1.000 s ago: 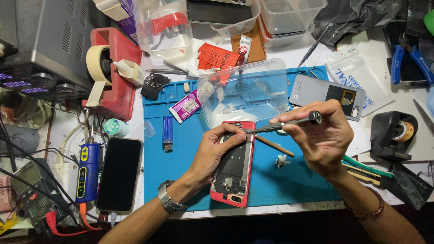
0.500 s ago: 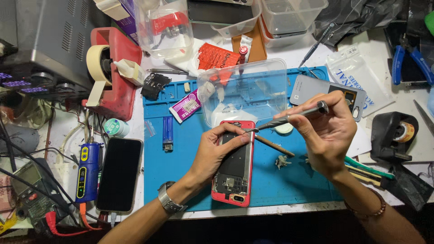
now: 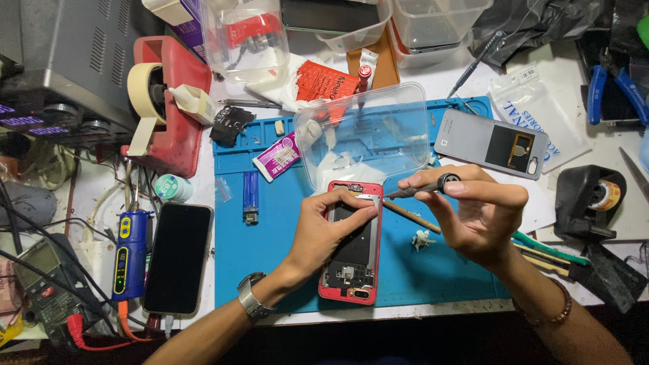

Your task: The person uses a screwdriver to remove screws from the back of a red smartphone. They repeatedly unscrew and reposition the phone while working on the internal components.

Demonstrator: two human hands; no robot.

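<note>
Left hand (image 3: pixel 331 233) fingers press one opened red phone (image 3: pixel 351 247); right hand (image 3: pixel 476 213) fingers pinch one screwdriver (image 3: pixel 422 188).

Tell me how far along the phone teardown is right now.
Done: the back cover is off and lies on the blue mat. In hand: the left hand steadies the opened red phone while the right hand points a screwdriver at its top edge. Left: the internals look still in place.

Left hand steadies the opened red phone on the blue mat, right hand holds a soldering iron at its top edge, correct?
Not quite. In the head view the right hand holds a slim screwdriver, not a soldering iron. Left hand, opened red phone and blue mat are right.
</note>
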